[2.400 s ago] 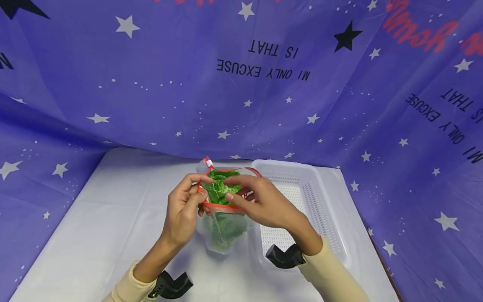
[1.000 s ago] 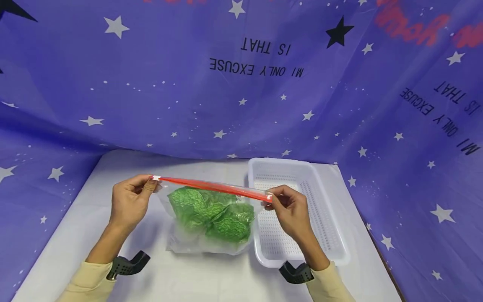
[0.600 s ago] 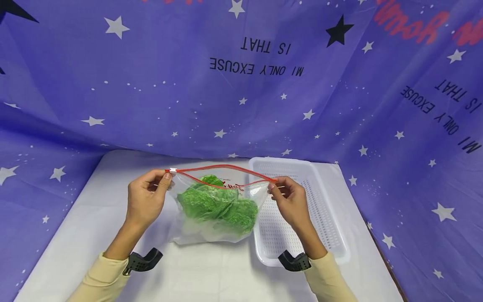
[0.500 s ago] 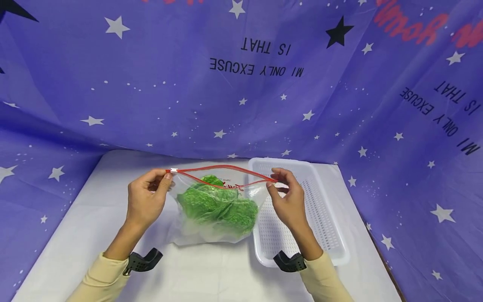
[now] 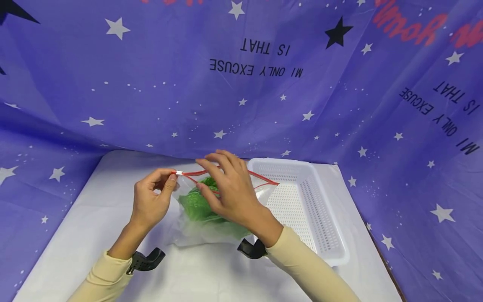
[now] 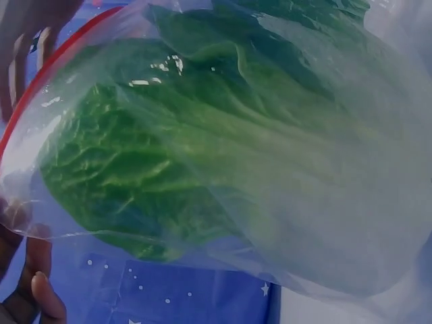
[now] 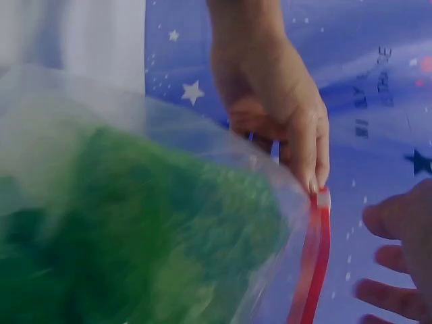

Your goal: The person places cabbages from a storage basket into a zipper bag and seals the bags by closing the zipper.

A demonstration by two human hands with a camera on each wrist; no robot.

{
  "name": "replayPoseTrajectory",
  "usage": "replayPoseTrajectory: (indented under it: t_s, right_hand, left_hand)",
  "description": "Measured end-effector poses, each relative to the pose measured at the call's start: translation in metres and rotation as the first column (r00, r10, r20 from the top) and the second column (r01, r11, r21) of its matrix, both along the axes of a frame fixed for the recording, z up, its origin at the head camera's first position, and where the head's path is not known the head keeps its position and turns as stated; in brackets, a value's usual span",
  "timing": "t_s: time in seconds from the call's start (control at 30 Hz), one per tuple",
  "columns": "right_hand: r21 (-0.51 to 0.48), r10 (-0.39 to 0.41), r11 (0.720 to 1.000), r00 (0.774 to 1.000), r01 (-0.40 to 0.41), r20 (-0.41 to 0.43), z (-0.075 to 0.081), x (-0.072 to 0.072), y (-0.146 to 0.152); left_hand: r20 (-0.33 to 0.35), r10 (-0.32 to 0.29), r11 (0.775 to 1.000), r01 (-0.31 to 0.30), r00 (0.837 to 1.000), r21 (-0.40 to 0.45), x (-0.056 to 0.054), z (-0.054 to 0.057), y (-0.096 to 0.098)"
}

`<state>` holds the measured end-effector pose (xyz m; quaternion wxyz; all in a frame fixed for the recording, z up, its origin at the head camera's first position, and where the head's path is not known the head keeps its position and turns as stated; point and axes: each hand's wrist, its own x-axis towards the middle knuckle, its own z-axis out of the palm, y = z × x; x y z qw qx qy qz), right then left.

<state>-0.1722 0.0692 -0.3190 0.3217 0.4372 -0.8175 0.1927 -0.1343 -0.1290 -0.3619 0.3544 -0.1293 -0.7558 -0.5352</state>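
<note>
My left hand (image 5: 151, 201) pinches the left end of a clear zip bag's (image 5: 194, 239) red-edged mouth, right beside the white slider (image 5: 179, 173). Green leafy vegetable (image 6: 155, 162), like napa cabbage or lettuce, shows through the plastic. The bag's mouth gapes in the middle, its red strips apart. My right hand (image 5: 235, 188) hovers across the bag with its fingers spread, holding nothing, and hides part of the mouth and the leaves. In the right wrist view, these fingers (image 7: 391, 297) stand apart from the red zip strip (image 7: 314, 270) and the slider.
A white perforated plastic basket (image 5: 336, 235) stands on the right of the white table (image 5: 94, 235), partly behind the right arm. A purple star-printed cloth (image 5: 170, 105) hangs behind the table and along both sides.
My right hand has let go of the bag's right corner and moved left across the mouth towards the slider. The left hand keeps its pinch, shifted slightly right. Earlier, both hands stretched the mouth.
</note>
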Motion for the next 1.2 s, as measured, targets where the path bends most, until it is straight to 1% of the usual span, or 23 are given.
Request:
replayPoseTrajectory:
  t_s: [0.1,0.17,0.37,0.47,0.5,0.6,0.73,0.93,1.07,1.2]
  right_hand:
    - [0.077,-0.014,0.997,1.000,0.013,0.012,0.003,0.000,-0.017]
    - [0.106,-0.029,0.994,0.999,0.026,0.034,0.003,-0.001,-0.026]
    - [0.134,-0.051,0.990,0.995,0.039,0.082,0.001,-0.004,-0.040]
    - [0.133,-0.042,0.991,0.995,0.031,0.087,0.001,-0.006,-0.042]
    - [0.132,-0.038,0.991,0.995,0.026,0.088,0.001,-0.006,-0.043]
    - [0.134,-0.026,0.991,0.996,0.013,0.090,0.000,-0.007,-0.044]
    - [0.141,-0.012,0.990,0.996,0.000,0.084,0.000,-0.007,-0.044]
    - [0.149,0.001,0.989,0.998,-0.011,0.062,0.001,-0.007,-0.042]
    - [0.139,0.020,0.990,0.997,-0.031,0.075,0.000,-0.007,-0.039]
    - [0.134,0.025,0.990,0.997,-0.034,0.074,-0.001,-0.008,-0.036]
  left_hand:
    - [-0.028,-0.006,1.000,0.006,1.000,-0.006,0.000,-0.003,0.000]
    - [-0.040,-0.014,1.000,0.014,0.999,-0.001,-0.002,-0.008,-0.001]
    - [-0.042,-0.022,1.000,0.023,0.999,0.017,-0.014,-0.030,-0.008]
    - [-0.067,-0.008,1.000,0.009,0.998,0.013,-0.017,-0.036,-0.010]
    - [-0.081,0.000,1.000,0.001,0.997,0.010,-0.017,-0.035,-0.009]
    - [-0.133,0.023,1.000,-0.023,0.991,0.002,-0.011,-0.027,-0.005]
    - [-0.163,0.030,1.000,-0.031,0.986,0.002,-0.002,-0.014,0.001]
    - [-0.169,0.014,0.999,-0.009,0.986,0.031,0.002,-0.011,0.003]
    - [-0.162,0.023,0.999,-0.017,0.987,0.038,0.003,-0.011,0.004]
    - [-0.158,0.026,0.999,-0.020,0.987,0.041,0.004,-0.011,0.006]
